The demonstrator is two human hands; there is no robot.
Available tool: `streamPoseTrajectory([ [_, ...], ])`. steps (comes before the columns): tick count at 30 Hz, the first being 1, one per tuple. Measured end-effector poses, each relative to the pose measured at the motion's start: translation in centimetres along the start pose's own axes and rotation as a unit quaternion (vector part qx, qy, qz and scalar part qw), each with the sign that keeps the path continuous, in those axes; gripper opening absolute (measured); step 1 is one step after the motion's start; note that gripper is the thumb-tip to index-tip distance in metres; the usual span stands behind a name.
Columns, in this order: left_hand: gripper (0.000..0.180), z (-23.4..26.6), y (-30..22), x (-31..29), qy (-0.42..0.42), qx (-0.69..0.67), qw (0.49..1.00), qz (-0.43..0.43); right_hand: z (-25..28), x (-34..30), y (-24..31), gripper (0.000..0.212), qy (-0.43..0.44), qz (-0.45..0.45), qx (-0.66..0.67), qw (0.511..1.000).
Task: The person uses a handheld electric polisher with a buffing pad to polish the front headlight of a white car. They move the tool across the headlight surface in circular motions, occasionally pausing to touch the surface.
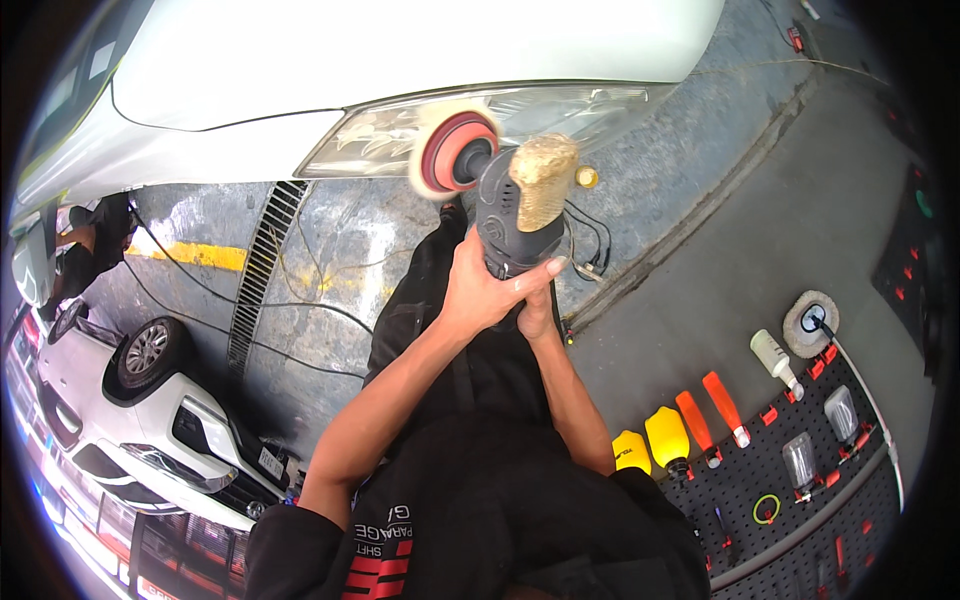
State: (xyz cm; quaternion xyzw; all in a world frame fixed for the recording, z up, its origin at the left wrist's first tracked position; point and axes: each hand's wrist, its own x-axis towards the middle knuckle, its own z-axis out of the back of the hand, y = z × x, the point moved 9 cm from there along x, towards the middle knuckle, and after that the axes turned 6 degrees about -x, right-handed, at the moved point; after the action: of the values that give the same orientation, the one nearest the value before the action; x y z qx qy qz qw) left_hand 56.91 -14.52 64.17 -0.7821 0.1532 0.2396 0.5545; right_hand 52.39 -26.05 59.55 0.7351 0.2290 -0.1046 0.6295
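Note:
A dark grey power polisher (pixel 497 195) is held up in front of the white car's (pixel 400 45) headlight (pixel 590 112). Its red backing plate carries a pale round pad (pixel 420 160), tilted against or very close to the headlight's lens; I cannot tell whether they touch. A tan, fuzzy cover (pixel 545 180) wraps part of the tool's head. My left hand (pixel 488 288) is closed around the polisher's body, thumb stretched across it. Just below and to the right, my right hand (pixel 537 312) grips the same tool, its fingers partly hidden.
Dark cables (pixel 310 308) cross the floor beside a drain grate (pixel 262 270). Another white car (pixel 170 450) stands at lower left, and a person in dark clothes (pixel 95 240) is near the left edge. At lower right, a black pegboard (pixel 745 530) holds several bottles and a round brush (pixel 800 325).

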Motion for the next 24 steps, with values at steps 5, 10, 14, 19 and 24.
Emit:
streamPoseTrajectory([
  [5, 0.047, 0.7, 0.8, -0.8, -0.028, -0.1, 0.994, -0.014, 0.4, 0.2, 1.0, 0.089, 0.048, -0.014, -0.06, 0.997],
  [10, 0.063, -3.8, -0.4, 0.7, 0.017, -0.111, 0.993, -0.044, 5.0, -1.0, 1.6, 0.087, 0.007, -0.022, -0.085, 0.996],
  [14, 0.076, -7.9, -1.2, 3.5, 0.053, 0.023, 0.998, -0.004, 9.1, -1.5, 0.6, 0.081, -0.114, -0.047, 0.096, 0.988],
  [19, 0.074, -7.9, -1.0, 3.6, 0.042, 0.027, 0.999, 0.018, 10.1, -2.3, 0.5, 0.085, -0.225, -0.106, 0.042, 0.968],
  [24, 0.082, -3.2, -3.6, 0.4, 0.006, -0.022, 0.998, -0.054, 6.6, -2.2, -1.0, 0.085, -0.065, -0.093, 0.041, 0.993],
])
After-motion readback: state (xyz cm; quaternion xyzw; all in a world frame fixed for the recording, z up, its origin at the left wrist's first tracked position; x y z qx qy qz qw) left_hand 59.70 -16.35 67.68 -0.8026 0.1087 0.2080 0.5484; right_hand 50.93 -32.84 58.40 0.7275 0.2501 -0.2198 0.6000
